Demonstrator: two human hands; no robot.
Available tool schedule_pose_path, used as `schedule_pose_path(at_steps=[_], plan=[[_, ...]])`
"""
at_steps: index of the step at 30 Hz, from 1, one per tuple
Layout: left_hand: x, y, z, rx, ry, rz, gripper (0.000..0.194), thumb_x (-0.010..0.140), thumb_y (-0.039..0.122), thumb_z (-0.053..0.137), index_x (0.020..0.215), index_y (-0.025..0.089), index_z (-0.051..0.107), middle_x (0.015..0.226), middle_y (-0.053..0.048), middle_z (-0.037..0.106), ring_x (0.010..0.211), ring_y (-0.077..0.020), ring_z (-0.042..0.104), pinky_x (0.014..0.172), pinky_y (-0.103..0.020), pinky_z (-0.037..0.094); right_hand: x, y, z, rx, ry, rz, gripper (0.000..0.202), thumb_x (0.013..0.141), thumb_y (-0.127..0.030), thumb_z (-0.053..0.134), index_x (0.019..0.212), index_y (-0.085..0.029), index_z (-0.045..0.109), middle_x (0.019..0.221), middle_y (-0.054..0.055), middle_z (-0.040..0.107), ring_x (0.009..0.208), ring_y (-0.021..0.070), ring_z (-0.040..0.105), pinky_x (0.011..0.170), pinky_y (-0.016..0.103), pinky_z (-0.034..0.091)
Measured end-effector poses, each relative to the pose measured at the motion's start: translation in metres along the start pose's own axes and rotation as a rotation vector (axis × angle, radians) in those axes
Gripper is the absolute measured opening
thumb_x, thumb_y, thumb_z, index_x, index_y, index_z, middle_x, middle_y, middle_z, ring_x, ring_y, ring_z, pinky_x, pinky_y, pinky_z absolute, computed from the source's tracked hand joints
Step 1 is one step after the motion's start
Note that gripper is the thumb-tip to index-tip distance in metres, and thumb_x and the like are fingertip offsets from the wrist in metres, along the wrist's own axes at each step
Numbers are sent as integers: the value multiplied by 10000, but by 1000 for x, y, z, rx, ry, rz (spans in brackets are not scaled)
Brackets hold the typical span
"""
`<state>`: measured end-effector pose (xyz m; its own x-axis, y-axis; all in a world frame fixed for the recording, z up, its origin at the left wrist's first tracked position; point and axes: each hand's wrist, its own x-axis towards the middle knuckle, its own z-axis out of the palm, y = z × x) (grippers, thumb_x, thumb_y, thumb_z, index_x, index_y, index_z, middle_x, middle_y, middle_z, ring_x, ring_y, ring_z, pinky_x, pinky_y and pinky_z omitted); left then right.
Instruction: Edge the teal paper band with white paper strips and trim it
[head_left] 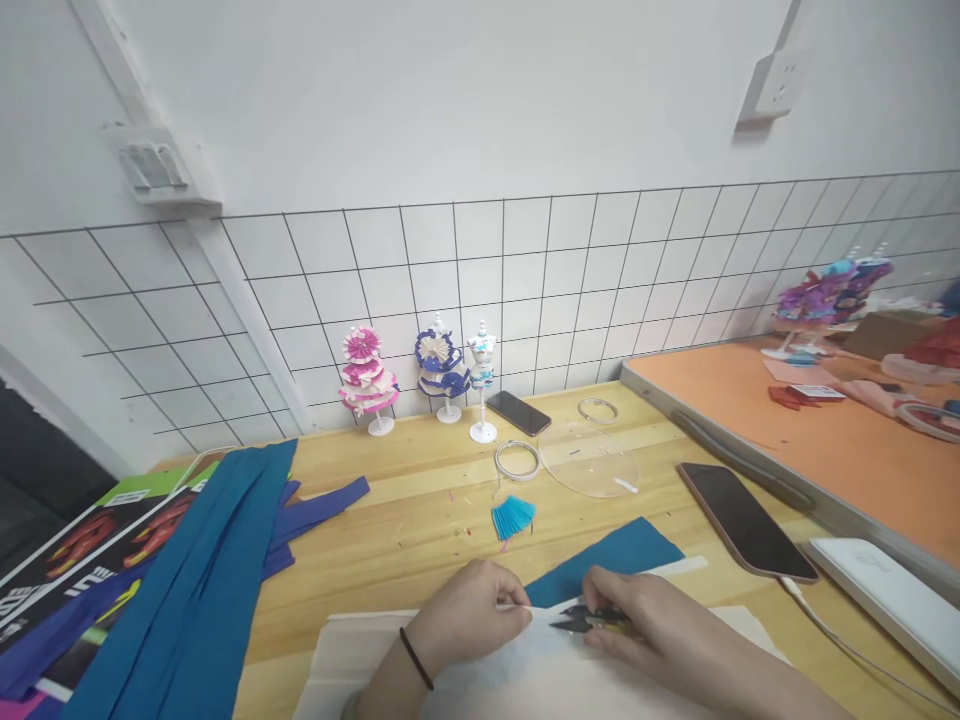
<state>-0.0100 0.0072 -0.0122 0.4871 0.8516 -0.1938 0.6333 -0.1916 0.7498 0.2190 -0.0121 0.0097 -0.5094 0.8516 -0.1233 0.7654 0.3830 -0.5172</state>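
My left hand (472,612), with a dark band round the wrist, pinches the edge of a thin white strip (544,611); I cannot tell whether it is cloth or paper. My right hand (649,618) is closed round small black thread snips (571,621). The blades point left, close to the white strip, and stand slightly apart. Behind both hands lies a flat teal fabric strip (611,560). Beneath them a white sheet (356,650) covers the near part of the table. A small pleated blue fan (513,517) rests just beyond my left hand.
Teal fabric lengths (187,560) lie at the left over printed packaging (90,540). Small decorated dress forms (367,385) stand by the wall grid. Wire rings (517,461), a clear disc (589,462), a phone (742,520) and a white power bank (885,590) are on the table (420,480).
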Motion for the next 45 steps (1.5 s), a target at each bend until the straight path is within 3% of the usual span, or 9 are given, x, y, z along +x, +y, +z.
schedule_pose_path(at_steps=[10, 19, 31, 45], plan=[[2, -9, 3, -28, -49, -34, 242, 693, 290, 468, 710, 155, 669, 572, 28, 561, 523, -95, 467, 438, -184, 297, 7, -2, 5, -26, -21, 14, 133, 808, -363, 461, 844, -241, 497, 730, -4, 583, 655, 167, 498, 549, 242, 284], [3, -12, 2, -35, -62, -31, 252, 710, 311, 468, 735, 157, 667, 641, 17, 614, 575, -100, 499, 480, -183, 328, 16, -2, 8, -74, -11, 14, 210, 811, -407, 457, 728, -225, 523, 706, 1, 604, 615, 157, 506, 516, 235, 277], [0, -10, -3, -43, -66, -56, 247, 700, 309, 475, 746, 154, 662, 623, 19, 593, 564, -100, 488, 471, -185, 316, 20, -2, 9, -116, 24, -68, 275, 840, -413, 438, 684, -214, 547, 638, 0, 609, 558, 144, 505, 479, 241, 251], [-5, -6, -11, -82, -97, -94, 248, 647, 285, 510, 789, 158, 669, 646, 19, 608, 556, -101, 480, 463, -187, 313, 20, -3, 8, -102, 19, -45, 279, 845, -410, 434, 695, -211, 558, 650, 9, 617, 571, 147, 509, 493, 239, 260]])
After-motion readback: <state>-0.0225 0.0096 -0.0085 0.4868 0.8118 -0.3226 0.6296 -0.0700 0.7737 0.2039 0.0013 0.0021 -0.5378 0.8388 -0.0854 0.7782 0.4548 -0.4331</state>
